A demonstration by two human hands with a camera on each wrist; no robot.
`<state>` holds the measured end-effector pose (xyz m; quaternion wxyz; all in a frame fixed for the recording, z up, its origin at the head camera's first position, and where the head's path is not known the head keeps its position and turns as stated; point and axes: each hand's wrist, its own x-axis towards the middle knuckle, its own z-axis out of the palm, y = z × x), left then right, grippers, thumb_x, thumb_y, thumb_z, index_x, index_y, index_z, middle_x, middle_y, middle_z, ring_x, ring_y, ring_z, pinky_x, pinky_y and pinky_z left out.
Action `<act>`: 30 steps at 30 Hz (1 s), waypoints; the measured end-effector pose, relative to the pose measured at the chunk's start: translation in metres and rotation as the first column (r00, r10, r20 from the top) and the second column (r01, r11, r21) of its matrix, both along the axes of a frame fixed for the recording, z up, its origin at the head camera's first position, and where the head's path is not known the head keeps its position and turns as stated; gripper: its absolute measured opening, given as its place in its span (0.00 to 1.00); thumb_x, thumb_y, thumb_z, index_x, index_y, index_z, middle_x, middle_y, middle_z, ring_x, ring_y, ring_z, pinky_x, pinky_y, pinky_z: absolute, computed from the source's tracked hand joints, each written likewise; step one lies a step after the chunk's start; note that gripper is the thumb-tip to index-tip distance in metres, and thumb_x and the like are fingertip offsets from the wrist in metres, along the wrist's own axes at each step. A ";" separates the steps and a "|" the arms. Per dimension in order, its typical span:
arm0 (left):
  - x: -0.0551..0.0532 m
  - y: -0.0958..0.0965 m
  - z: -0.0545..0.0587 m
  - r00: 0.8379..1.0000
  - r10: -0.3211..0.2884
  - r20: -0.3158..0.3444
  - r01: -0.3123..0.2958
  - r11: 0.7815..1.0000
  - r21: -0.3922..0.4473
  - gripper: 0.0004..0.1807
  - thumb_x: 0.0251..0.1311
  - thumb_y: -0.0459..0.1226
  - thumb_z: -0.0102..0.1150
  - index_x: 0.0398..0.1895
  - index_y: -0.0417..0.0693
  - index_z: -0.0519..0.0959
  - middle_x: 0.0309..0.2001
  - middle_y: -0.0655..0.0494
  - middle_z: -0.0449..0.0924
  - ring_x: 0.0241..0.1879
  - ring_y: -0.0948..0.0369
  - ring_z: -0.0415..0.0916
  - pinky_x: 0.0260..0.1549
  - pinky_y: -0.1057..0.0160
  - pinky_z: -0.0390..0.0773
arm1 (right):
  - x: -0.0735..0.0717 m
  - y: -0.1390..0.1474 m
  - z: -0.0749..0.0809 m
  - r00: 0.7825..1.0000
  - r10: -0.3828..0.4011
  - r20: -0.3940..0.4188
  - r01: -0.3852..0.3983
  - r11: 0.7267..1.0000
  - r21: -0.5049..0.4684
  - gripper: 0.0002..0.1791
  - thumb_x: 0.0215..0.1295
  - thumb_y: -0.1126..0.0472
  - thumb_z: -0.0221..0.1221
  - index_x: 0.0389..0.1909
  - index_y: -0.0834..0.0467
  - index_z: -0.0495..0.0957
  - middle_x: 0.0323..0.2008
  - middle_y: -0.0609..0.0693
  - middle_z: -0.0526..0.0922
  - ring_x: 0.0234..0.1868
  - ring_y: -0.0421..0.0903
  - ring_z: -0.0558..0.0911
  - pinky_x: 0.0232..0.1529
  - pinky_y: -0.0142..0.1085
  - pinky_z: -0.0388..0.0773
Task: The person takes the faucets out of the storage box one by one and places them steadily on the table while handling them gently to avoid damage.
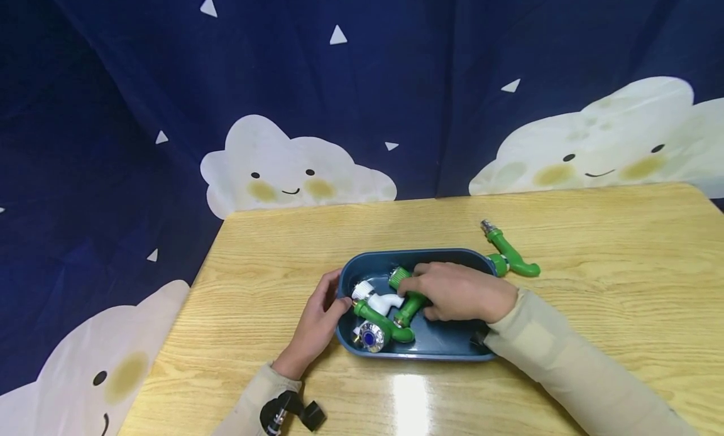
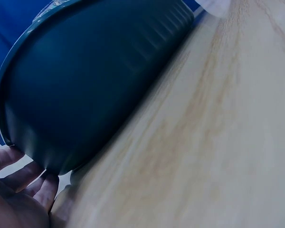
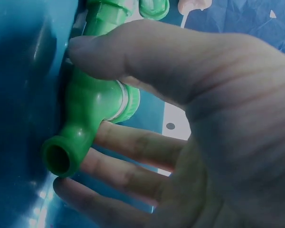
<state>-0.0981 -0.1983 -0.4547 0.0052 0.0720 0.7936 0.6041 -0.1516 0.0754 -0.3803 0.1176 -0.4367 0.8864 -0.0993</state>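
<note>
In the head view, a dark blue-green plastic basin (image 1: 441, 355) sits on the table with several faucets in it. My right hand (image 1: 460, 291) reaches inside and grips a green faucet (image 1: 411, 307); in the right wrist view, thumb and fingers lie around the faucet's body (image 3: 92, 97), its round open end pointing down. At the basin's left end, my left hand (image 1: 313, 326) holds the rim, and the left wrist view has its fingers against the outer wall (image 2: 76, 90). Beside the gripped faucet lie a white faucet (image 1: 381, 302) and another green faucet (image 1: 380, 323) with a blue-centred round knob.
Another green faucet (image 1: 509, 255) lies on the wooden table (image 1: 271, 247) just past the basin's right end. Behind the table hangs a dark blue curtain (image 1: 418, 78) printed with clouds. A black strap (image 1: 291, 411) is around the left sleeve.
</note>
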 end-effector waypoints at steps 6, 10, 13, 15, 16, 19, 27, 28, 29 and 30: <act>0.000 -0.001 0.000 1.000 0.000 -0.002 0.000 1.000 -0.016 0.26 0.70 0.32 0.52 0.71 0.51 0.70 0.65 0.47 0.77 0.63 0.51 0.74 0.62 0.69 0.72 | 0.001 0.001 0.000 1.000 0.000 -0.005 0.000 1.000 0.007 0.22 0.60 0.62 0.71 0.55 0.47 0.80 0.41 0.48 0.81 0.37 0.42 0.76 0.41 0.40 0.79; 0.000 -0.001 0.001 1.000 0.001 0.000 -0.001 1.000 -0.018 0.26 0.70 0.33 0.53 0.71 0.51 0.70 0.65 0.47 0.77 0.63 0.51 0.74 0.61 0.69 0.72 | 0.000 0.001 -0.001 1.000 -0.004 -0.014 0.005 1.000 0.018 0.21 0.60 0.63 0.70 0.53 0.45 0.80 0.39 0.47 0.80 0.37 0.43 0.75 0.39 0.39 0.77; 0.000 -0.001 0.001 1.000 0.003 0.001 -0.003 1.000 -0.016 0.26 0.70 0.32 0.53 0.71 0.51 0.70 0.66 0.46 0.77 0.63 0.51 0.74 0.61 0.69 0.72 | 0.000 0.000 -0.002 1.000 -0.013 -0.018 0.014 1.000 0.028 0.20 0.60 0.63 0.70 0.52 0.45 0.80 0.39 0.47 0.80 0.37 0.43 0.76 0.39 0.40 0.78; 0.000 -0.001 0.001 1.000 0.003 0.002 -0.003 1.000 -0.017 0.26 0.69 0.32 0.53 0.71 0.51 0.70 0.65 0.46 0.77 0.63 0.51 0.74 0.61 0.69 0.72 | 0.001 0.000 -0.001 1.000 -0.018 -0.019 0.019 0.999 0.029 0.20 0.60 0.62 0.70 0.51 0.45 0.80 0.39 0.47 0.79 0.37 0.43 0.76 0.39 0.40 0.78; 0.000 -0.001 0.001 1.000 0.003 0.003 -0.003 1.000 -0.016 0.26 0.70 0.32 0.53 0.71 0.51 0.70 0.65 0.46 0.77 0.62 0.51 0.74 0.61 0.69 0.73 | 0.001 0.000 -0.002 1.000 -0.020 -0.019 0.020 0.999 0.028 0.19 0.60 0.62 0.70 0.51 0.45 0.80 0.39 0.47 0.79 0.37 0.43 0.76 0.39 0.40 0.77; 0.000 -0.001 0.001 1.000 0.000 0.005 0.000 1.000 -0.017 0.26 0.70 0.33 0.53 0.71 0.51 0.70 0.65 0.46 0.77 0.62 0.51 0.74 0.61 0.69 0.72 | 0.002 0.000 -0.002 1.000 -0.017 -0.022 0.017 1.000 0.018 0.19 0.60 0.62 0.70 0.50 0.45 0.80 0.38 0.46 0.79 0.36 0.43 0.75 0.38 0.39 0.76; 0.000 0.000 0.000 1.000 0.001 0.009 -0.001 1.000 -0.010 0.26 0.70 0.32 0.52 0.71 0.52 0.70 0.65 0.47 0.77 0.63 0.52 0.74 0.62 0.70 0.72 | 0.000 0.000 -0.002 1.000 0.004 -0.030 -0.004 1.000 0.003 0.18 0.59 0.64 0.71 0.48 0.45 0.80 0.37 0.46 0.79 0.35 0.42 0.75 0.37 0.38 0.77; 0.000 0.000 0.000 1.000 0.001 0.009 -0.001 1.000 -0.010 0.26 0.70 0.32 0.52 0.71 0.52 0.70 0.65 0.47 0.77 0.63 0.52 0.74 0.62 0.70 0.72 | 0.000 0.000 -0.002 1.000 0.004 -0.028 -0.004 1.000 0.002 0.18 0.59 0.64 0.71 0.48 0.45 0.80 0.37 0.46 0.79 0.35 0.42 0.75 0.37 0.38 0.77; 0.000 0.000 0.000 1.000 0.001 0.009 -0.001 1.000 -0.009 0.26 0.70 0.32 0.52 0.71 0.52 0.70 0.65 0.47 0.77 0.63 0.52 0.74 0.62 0.70 0.72 | 0.000 0.000 -0.002 1.000 0.003 -0.027 -0.003 1.000 0.000 0.18 0.59 0.64 0.71 0.47 0.45 0.80 0.36 0.46 0.79 0.35 0.42 0.75 0.37 0.38 0.77; 0.000 0.000 0.001 1.000 0.001 0.009 -0.001 1.000 -0.007 0.26 0.70 0.32 0.52 0.71 0.52 0.70 0.65 0.47 0.77 0.63 0.52 0.74 0.62 0.70 0.72 | 0.000 0.001 -0.002 1.000 0.001 -0.025 -0.001 1.000 0.000 0.18 0.59 0.64 0.71 0.47 0.45 0.81 0.36 0.46 0.79 0.35 0.42 0.75 0.37 0.38 0.77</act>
